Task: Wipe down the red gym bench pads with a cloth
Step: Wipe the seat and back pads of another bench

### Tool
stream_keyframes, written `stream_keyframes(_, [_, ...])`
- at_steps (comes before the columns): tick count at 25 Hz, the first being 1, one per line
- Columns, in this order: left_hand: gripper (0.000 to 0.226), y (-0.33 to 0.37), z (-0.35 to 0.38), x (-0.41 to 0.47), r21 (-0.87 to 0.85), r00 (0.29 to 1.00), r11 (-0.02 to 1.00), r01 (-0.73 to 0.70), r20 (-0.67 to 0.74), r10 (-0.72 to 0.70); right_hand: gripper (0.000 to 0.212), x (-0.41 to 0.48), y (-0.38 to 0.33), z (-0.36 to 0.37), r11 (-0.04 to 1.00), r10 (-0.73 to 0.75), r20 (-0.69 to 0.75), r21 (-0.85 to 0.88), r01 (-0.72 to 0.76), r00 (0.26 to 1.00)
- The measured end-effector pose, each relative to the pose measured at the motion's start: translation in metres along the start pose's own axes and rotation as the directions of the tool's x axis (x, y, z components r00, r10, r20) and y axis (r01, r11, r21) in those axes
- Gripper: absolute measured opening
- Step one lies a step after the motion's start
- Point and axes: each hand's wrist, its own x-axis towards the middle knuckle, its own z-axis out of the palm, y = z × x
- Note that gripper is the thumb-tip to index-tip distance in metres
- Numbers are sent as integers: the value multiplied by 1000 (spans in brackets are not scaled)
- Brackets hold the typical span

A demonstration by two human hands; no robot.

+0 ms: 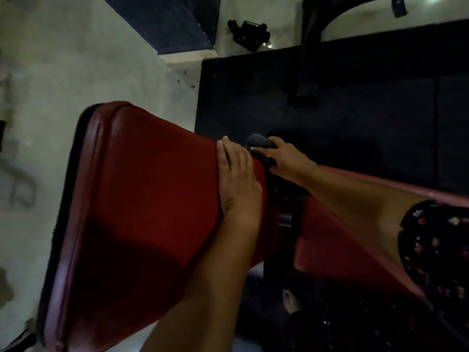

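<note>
Floral-print sleeve (pixel 436 250) sits nearest, lower right, on the right arm that reaches across the second red pad (pixel 337 240). Left forearm comes up from the bottom edge. Left hand (pixel 238 179) lies flat, fingers straight and together, palm pressed on the narrow end of the large red pad (pixel 152 199), holding nothing. Right hand (pixel 286 158) is curled round a bunched dark cloth (pixel 261 146), at the far corner of that narrow end, right over the gap (pixel 286 214) between the two pads. Cloth touches the pad edge; how much lies flat on it I cannot tell. The large pad is tapered, with its long axis running from the narrow end under the hands out to the wide, piped, rounded end at picture left. The second pad carries the line on toward lower right. Risks, as I judge them: the balled cloth could drop or snag in the gap on the dark frame below, the patch under the left palm could go unwiped, and dim light plus a dark cloth would hide missed streaks. Beyond are pale floor (pixel 63 59), a black mat (pixel 330 97), and a small black object (pixel 250 34) I can't identify.
</note>
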Motion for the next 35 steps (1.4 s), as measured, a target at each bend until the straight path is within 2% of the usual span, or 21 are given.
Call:
stream_keyframes(6, [73, 14, 6, 2, -128, 997, 989, 70, -33, -75, 65, 0, 20, 19, 979, 196, 41, -57, -193, 980])
stream_keyframes(7, [74, 20, 9, 0, -141, 999, 989, 34, -36, -39, 63, 1, 22, 22, 974, 224, 38, -43, -223, 974])
stream_keyframes(9, [78, 38, 22, -8, -107, 990, 984, -141, -24, 139, 57, 10, 28, 34, 963, 269, 40, -7, -269, 962])
stream_keyframes(10, [81, 47, 29, -16, -58, 974, 973, -225, -3, 225, 55, 14, 29, 39, 956, 284, 58, 65, -288, 957])
stream_keyframes(12, [85, 64, 42, -25, 21, 960, 960, -278, 23, 278, 56, 19, 38, 55, 925, 314, 76, 201, -322, 947])
stream_keyframes(14, [84, 69, 49, -28, 29, 965, 965, -261, 24, 261, 55, 15, 41, 64, 858, 389, 61, 340, -386, 919])
stream_keyframes(17, [83, 65, 49, -25, 23, 967, 967, -255, 5, 255, 55, 2, 32, 68, 773, 493, 31, 443, -454, 870])
stream_keyframes(20, [82, 66, 50, -27, 36, 963, 963, -268, -17, 269, 60, -23, 27, 86, 647, 544, 42, 615, -451, 838])
stream_keyframes(23, [75, 74, 58, -52, 14, 957, 957, -291, -9, 291, 57, -66, 13, 106, 443, 544, 196, 759, -478, 816])
stream_keyframes(25, [78, 83, 72, -83, 58, 950, 948, -313, 13, 313, 51, -100, -5, 123, 342, 529, 283, 792, -506, 800])
stream_keyframes(28, [78, 86, 91, -123, 112, 939, 934, -339, -13, 343, 49, -137, -19, 156, 312, 499, 330, 794, -522, 801])
stream_keyframes(31, [72, 82, 96, -134, 83, 938, 940, -330, -83, 336, 55, -166, -25, 185, 298, 448, 386, 786, -542, 806])
stream_keyframes(33, [71, 83, 99, -133, 93, 939, 945, -313, -118, 323, 65, -184, -33, 199, 364, 391, 401, 760, -539, 829])
stream_keyframes(35, [70, 84, 103, -134, 87, 936, 948, -307, -151, 317, 68, -198, -41, 205, 497, 345, 417, 679, -540, 841])
